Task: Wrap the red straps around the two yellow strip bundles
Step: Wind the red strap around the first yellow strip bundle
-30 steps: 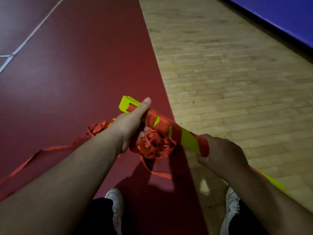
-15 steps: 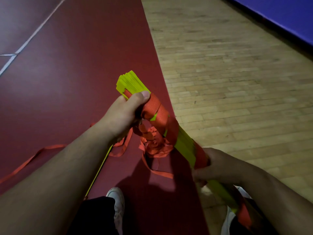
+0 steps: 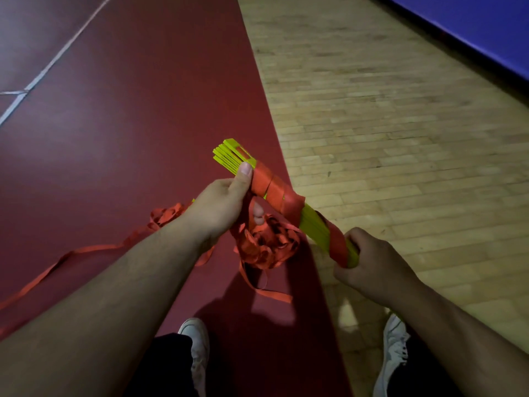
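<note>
Wrapping, mid-step: my left hand (image 3: 219,204) pins red strap (image 3: 274,190) against yellow strip bundle (image 3: 313,226); right hand (image 3: 372,262) clamps its near end. Next, I judge: another taut turn.

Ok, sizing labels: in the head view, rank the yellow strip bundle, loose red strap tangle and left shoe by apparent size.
1. yellow strip bundle, largest.
2. red strap tangle and left shoe: look alike, shoe partly hidden, so unranked.

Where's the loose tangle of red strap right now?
Head view, centre: the strap tangle hangs below the left hand, under the yellow bundle, left of the right hand.
</note>
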